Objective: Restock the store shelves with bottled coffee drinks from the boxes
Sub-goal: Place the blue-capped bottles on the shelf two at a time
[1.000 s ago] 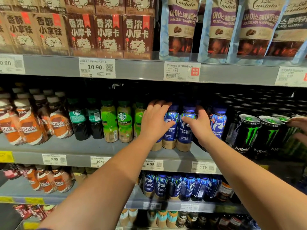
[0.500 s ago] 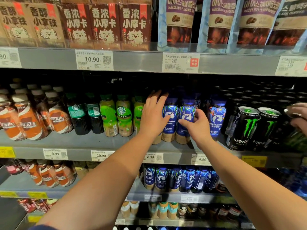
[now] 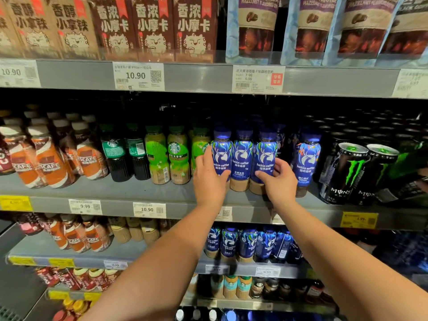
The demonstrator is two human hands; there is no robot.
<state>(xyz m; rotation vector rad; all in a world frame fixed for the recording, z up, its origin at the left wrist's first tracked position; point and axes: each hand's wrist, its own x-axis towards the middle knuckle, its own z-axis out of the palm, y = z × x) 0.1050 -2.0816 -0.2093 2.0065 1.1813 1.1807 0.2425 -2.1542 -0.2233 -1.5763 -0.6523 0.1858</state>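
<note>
Grip of the left hand [image 3: 209,179] round the left bottle [image 3: 221,156], of the right hand [image 3: 280,183] round the right bottle [image 3: 264,158], ends of three blue coffee bottles in a row at the shelf [image 3: 139,188] front. Apart to their right, a fourth bottle [image 3: 306,158]; two black cans [image 3: 347,172] beside it.

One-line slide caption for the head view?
Left hand and right hand grip blue coffee bottles on the grey shelf.
</note>
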